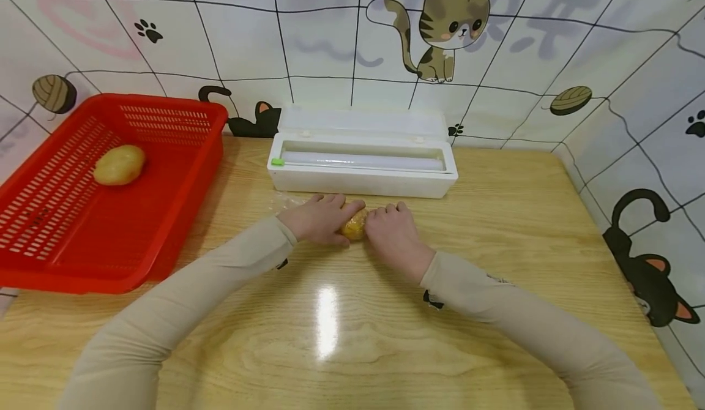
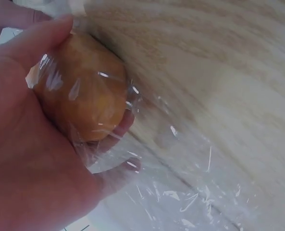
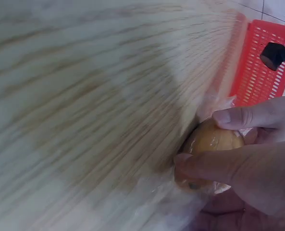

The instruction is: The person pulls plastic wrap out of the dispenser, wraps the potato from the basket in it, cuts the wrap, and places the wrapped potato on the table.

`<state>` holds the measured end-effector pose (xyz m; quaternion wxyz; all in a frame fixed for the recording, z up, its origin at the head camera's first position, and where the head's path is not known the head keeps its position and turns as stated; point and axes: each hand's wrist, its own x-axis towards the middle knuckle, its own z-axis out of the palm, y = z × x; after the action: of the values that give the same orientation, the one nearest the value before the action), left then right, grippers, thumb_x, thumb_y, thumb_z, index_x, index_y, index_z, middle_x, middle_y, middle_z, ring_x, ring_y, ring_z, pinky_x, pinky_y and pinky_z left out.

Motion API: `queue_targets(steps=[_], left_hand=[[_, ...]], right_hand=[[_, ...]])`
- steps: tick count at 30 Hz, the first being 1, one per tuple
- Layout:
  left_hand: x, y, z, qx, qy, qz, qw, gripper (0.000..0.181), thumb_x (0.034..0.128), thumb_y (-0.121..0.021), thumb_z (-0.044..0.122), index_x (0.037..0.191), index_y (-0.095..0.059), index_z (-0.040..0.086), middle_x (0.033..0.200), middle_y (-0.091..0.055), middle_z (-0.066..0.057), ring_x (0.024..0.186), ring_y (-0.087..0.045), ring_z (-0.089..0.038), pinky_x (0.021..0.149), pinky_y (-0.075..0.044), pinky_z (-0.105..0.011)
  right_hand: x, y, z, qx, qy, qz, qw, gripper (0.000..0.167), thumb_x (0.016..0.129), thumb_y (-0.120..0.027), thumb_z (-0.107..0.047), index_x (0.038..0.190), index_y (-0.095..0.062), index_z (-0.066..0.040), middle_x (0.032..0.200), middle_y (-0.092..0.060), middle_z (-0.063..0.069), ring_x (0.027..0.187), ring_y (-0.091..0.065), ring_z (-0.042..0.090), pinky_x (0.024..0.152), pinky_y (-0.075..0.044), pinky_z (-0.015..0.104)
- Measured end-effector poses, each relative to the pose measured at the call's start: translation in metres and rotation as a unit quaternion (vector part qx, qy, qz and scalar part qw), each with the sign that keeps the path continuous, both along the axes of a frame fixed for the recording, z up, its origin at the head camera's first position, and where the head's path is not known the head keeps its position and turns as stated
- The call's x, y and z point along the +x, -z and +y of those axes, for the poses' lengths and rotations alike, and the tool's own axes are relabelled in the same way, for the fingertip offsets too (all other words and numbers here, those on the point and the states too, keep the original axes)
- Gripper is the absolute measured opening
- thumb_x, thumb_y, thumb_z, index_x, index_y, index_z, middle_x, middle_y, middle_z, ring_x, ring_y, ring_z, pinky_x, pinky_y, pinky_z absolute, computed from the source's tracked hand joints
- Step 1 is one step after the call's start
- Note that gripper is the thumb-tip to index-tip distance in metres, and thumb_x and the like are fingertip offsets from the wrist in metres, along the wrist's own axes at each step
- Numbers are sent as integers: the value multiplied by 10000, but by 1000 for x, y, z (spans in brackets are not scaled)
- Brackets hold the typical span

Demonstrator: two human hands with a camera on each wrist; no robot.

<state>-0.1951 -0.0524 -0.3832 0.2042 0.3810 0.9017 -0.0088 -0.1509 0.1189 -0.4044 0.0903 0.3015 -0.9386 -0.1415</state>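
Note:
A yellow-brown potato [image 1: 354, 226] lies on the table between both hands, with clear plastic wrap [image 2: 185, 192] around it. My left hand [image 1: 320, 219] holds it from the left; in the left wrist view the thumb lies along one side and fingertips show beyond the other. From the right, my right hand [image 1: 398, 238] grips the potato's other end, its thumb pressing the film in the right wrist view. Loose wrap spreads out past the left hand. Behind the hands sits a white wrap dispenser [image 1: 363, 183] with its lid up and a roll inside.
At the left stands a red perforated basket [image 1: 190, 196] holding one bare potato [image 1: 119, 165]. The wooden table [image 1: 468, 349] meets a wall covering [image 1: 325, 43] with cat drawings at the back and right.

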Motion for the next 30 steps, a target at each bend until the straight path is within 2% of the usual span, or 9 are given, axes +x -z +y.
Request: queue_targets(steps=[9,11,13,15,18,22,24,27,30], left_hand=[[-4,6,-7,319,209,0,9993,791,911,-657,398,1520,-221,143,1238,-471,-164,1207,-446,-331,1065,-284,-523],[-3,6,-8,394,277,3,9988,786,910,-663,385,1517,-225,145,1227,-474,-160,1194,-450,-331,1068,-275,-526],[-3,6,-8,427,325,13,9986,786,910,-663,382,1515,-221,148,1234,-472,-157,1200,-445,-326,1079,-254,-525],[-2,6,-8,425,399,63,9983,786,911,-660,383,1515,-221,139,1245,-472,-158,1212,-438,-319,1088,-242,-521],[1,6,-8,383,483,178,9979,787,911,-655,394,1513,-224,127,1255,-468,-154,1230,-430,-302,1094,-236,-514],[3,6,-10,372,563,307,9972,784,909,-649,407,1507,-232,122,1252,-465,-145,1236,-427,-293,1089,-247,-520],[3,6,-10,382,568,305,9972,785,906,-650,409,1506,-231,124,1252,-462,-145,1238,-424,-293,1087,-248,-525],[4,5,-11,416,552,270,9972,784,905,-653,403,1505,-234,123,1251,-462,-149,1239,-423,-296,1086,-244,-537],[4,6,-11,470,486,220,9975,782,907,-652,396,1507,-234,120,1252,-459,-154,1243,-421,-298,1089,-235,-541]], right_hand=[[7,2,13,19,-402,234,9989,29,845,-704,-49,826,-687,-36,710,-608,66,612,-523,190,608,-449,311],[7,0,15,-69,-379,-107,9992,59,856,-711,-86,845,-691,-32,732,-619,72,633,-544,198,619,-468,319],[5,-4,16,-319,-262,-706,9966,96,870,-713,-138,851,-702,-45,745,-633,70,663,-581,210,636,-495,339],[-1,-9,18,-755,-50,-1528,9854,148,878,-713,-195,826,-702,-58,726,-632,52,661,-591,202,631,-505,348],[-15,-14,23,-1632,106,-2767,9469,189,887,-707,-227,780,-713,-71,666,-610,-1,595,-544,134,578,-476,304],[-36,-15,32,-2476,-158,-4047,8801,188,899,-688,-180,776,-746,-50,585,-560,-58,506,-414,60,498,-363,240],[-45,-15,37,-2674,-280,-4513,8509,177,907,-676,-177,822,-766,-51,576,-547,-77,498,-381,42,492,-326,223],[-54,-13,42,-2911,-174,-5086,8101,193,921,-663,-186,844,-771,-46,601,-575,-60,523,-383,53,507,-311,227],[-62,-9,46,-3083,14,-5434,7808,206,920,-666,-200,866,-770,-31,693,-652,-33,592,-439,60,547,-351,225]])
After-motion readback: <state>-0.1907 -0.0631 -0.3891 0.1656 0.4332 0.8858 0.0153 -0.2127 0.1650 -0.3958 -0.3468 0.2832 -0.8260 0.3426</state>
